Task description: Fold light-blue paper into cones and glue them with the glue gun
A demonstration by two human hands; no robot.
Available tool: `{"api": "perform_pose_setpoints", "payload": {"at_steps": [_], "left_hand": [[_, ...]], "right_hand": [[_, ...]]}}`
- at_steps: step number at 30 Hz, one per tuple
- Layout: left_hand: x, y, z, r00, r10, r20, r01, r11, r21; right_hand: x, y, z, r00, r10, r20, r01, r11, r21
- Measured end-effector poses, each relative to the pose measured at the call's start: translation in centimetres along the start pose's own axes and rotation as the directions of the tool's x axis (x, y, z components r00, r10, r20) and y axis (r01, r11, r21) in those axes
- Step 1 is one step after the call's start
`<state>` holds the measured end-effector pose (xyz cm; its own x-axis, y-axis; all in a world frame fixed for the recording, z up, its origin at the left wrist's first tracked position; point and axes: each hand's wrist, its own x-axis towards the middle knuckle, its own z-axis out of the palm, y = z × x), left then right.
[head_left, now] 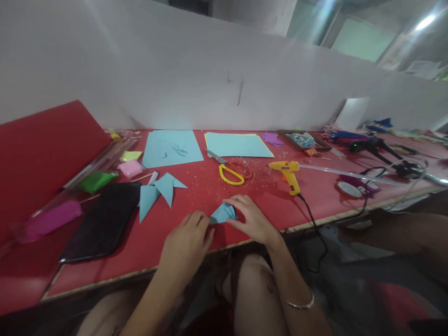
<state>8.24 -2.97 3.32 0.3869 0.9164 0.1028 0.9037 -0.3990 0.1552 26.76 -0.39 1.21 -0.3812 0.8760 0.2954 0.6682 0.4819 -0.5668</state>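
Observation:
A small folded piece of light blue paper (222, 213), with layered, fan-like edges on its right side, lies near the table's front edge between my hands. My right hand (250, 217) grips its layered end, thumb below and fingers above. At the pointed left end, my left hand (187, 235) has its fingers curled round the tip; the exact contact there is partly hidden. To the left lie cut light blue paper triangles (164, 187), some overlapping. Scissors (233, 172) with one yellow and one red handle rest beyond my hands, blades spread apart.
A yellow glue gun (287, 175) lies to the right, its black cord hanging over the edge. Blue sheets (238, 144) lie at the back, near a tray (304, 141) of small pieces. A black phone-like slab (105, 219) and coloured packets (96, 182) occupy the left.

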Motion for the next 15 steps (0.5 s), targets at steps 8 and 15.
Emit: {"api": "perform_pose_setpoints", "payload": {"at_steps": [8, 15], "left_hand": [[1.1, -1.8, 1.4, 0.993, 0.117, 0.014, -0.105, 0.935, -0.338], [1.0, -1.3, 0.6, 0.983, 0.184, 0.027, -0.172, 0.955, -0.24]], "right_hand": [[-0.2, -0.3, 0.1, 1.0, 0.018, -0.005, -0.018, 1.0, 0.018], [-0.4, -0.4, 0.2, 0.999, -0.028, -0.035, 0.033, 0.988, 0.15]]}}
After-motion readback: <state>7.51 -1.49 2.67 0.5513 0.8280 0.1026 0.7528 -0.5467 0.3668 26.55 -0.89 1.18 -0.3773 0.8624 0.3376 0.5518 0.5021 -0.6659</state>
